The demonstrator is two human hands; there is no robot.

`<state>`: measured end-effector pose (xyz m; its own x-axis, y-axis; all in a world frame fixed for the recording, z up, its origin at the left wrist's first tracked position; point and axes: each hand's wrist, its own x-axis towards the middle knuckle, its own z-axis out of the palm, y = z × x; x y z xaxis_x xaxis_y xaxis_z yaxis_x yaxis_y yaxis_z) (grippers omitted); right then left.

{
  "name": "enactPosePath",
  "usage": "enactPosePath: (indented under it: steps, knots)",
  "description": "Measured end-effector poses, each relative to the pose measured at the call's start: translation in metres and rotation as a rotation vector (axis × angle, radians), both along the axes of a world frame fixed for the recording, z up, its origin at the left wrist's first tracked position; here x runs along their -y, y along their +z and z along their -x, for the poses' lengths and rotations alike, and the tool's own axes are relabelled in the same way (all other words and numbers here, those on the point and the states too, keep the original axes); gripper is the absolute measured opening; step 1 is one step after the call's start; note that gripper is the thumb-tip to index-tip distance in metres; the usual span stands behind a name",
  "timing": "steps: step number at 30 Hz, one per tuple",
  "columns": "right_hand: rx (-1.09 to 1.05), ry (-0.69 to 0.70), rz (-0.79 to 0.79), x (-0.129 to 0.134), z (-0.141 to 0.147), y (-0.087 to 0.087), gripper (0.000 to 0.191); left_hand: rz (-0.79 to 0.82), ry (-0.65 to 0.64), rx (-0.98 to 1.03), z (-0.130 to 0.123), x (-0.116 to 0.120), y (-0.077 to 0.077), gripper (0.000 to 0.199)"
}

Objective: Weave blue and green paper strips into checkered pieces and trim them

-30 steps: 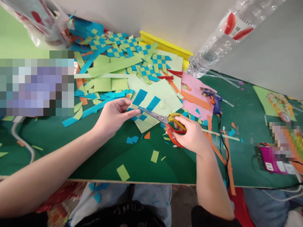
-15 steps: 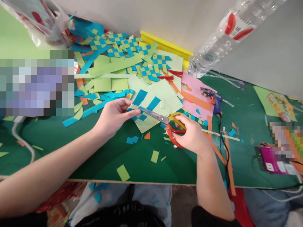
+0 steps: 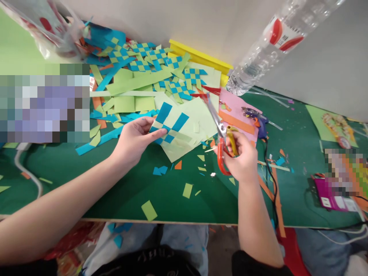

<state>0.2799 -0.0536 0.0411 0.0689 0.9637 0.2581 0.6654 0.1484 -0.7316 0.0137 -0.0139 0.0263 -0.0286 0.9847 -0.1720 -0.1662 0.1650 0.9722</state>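
Note:
My left hand [image 3: 139, 138] pinches the lower left part of a woven paper piece [image 3: 169, 128] made of blue and pale green strips. Two blue strip ends stick out at its upper side. My right hand [image 3: 240, 155] grips a pair of scissors [image 3: 222, 138] with one red and one yellow handle loop. The blades point up and away, apart from the paper, and look closed together. Beneath the woven piece lie pale green paper sheets [image 3: 201, 115]. More blue and green woven pieces [image 3: 195, 76] lie heaped with loose strips behind my left hand.
A clear plastic bottle [image 3: 255, 61] leans at the back right beside a yellow strip-shaped tray [image 3: 201, 57]. A purple glue gun [image 3: 261, 128] rests near pink paper [image 3: 238, 103], its black cord [image 3: 274, 184] running forward. Paper scraps [image 3: 188, 190] dot the green table [image 3: 115, 199].
My right hand has drawn the scissors right and away from the woven paper, turning the blades upward. My left hand has shifted slightly and keeps its hold on the paper.

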Motion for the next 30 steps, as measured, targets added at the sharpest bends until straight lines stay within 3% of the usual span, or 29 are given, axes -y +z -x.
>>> enactPosePath:
  steps: [3,5,10,19,25,30]
  knots:
    - [0.192,-0.227,-0.029,-0.004,-0.004,-0.005,0.037,-0.011,-0.005,0.001,0.000,0.000,-0.001,0.030]
    - [0.372,-0.304,-0.008,-0.007,-0.007,-0.007,0.040,-0.008,-0.009,0.014,0.000,0.000,-0.002,0.031]
    - [0.562,-0.268,0.067,-0.010,-0.010,-0.010,0.047,0.037,-0.013,0.048,0.001,0.000,-0.001,0.029]
    - [0.574,-0.302,-0.052,-0.011,-0.014,-0.019,0.043,0.065,0.001,0.055,0.000,0.000,0.001,0.029]
    - [0.611,-0.292,-0.143,-0.010,-0.016,-0.015,0.037,0.048,-0.015,0.050,0.000,0.000,0.001,0.033]
    - [0.346,-0.148,-0.305,-0.009,-0.005,-0.012,0.037,0.049,-0.043,0.071,0.000,0.001,0.000,0.035]
